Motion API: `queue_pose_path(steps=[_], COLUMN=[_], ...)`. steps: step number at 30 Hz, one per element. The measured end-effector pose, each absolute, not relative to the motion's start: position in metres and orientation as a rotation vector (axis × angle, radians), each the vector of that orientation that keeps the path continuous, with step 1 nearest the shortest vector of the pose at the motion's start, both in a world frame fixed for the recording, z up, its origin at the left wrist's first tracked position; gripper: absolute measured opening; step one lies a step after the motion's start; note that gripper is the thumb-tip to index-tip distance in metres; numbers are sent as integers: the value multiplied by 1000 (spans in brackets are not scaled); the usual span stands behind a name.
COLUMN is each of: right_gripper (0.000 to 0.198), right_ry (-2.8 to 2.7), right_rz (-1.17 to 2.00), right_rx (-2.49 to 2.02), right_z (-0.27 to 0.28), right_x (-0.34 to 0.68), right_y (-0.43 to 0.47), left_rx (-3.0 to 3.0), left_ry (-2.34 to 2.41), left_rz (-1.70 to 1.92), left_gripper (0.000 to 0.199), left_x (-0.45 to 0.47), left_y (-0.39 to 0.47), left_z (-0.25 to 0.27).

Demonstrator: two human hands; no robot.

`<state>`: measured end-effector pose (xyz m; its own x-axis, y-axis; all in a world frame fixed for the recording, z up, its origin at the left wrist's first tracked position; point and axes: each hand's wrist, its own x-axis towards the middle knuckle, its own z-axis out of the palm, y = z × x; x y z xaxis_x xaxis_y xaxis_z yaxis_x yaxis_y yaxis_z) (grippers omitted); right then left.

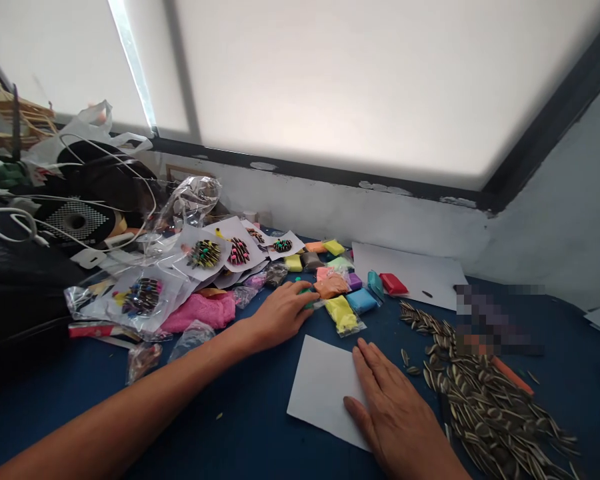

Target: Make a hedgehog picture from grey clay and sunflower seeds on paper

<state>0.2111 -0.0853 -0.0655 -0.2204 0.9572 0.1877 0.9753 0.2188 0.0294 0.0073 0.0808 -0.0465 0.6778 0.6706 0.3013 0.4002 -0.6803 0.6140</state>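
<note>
My left hand [284,312] reaches in among small packets of coloured modelling clay. Its fingers are bent around a green clay packet [299,283], which shows between them and is mostly hidden. Beside these fingers lie an orange packet [331,285], a yellow packet [343,315] and a blue packet [361,301]. My right hand [393,400] rests flat with its fingers stretched out, on the right part of a blank white paper card [320,393]. Just right of that hand spreads a pile of striped sunflower seeds [495,413].
On the blue table [220,427], white cards carrying seed-and-clay figures [205,253] stand at the back left. A pink cloth [205,312], plastic bags and a black spool [77,220] crowd the left. A white sheet [420,267] lies by the wall. A blurred patch covers something at right.
</note>
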Motion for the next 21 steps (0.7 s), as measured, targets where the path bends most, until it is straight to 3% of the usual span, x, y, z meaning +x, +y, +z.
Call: queue_pose_path(steps=[4,8,15,21], right_gripper=[65,60,56,41], right_ry=[-2219,-2002,-1510,-1440], right_rz=[-32,110,344,674], right_rx=[-1886,-1846,-1785,-1680], right_z=[-63,-50,-16,-2], right_x=[209,208,214,210], right_y=[-86,-88,-92,-91], left_rx=[2068,1769,1571,1616], left_ry=[714,545,366,424], left_rz=[769,640,380,306], left_gripper=[37,60,34,25], left_x=[18,33,35,31], left_y=[77,64,34,20], left_z=[-30,-12,-13,-6])
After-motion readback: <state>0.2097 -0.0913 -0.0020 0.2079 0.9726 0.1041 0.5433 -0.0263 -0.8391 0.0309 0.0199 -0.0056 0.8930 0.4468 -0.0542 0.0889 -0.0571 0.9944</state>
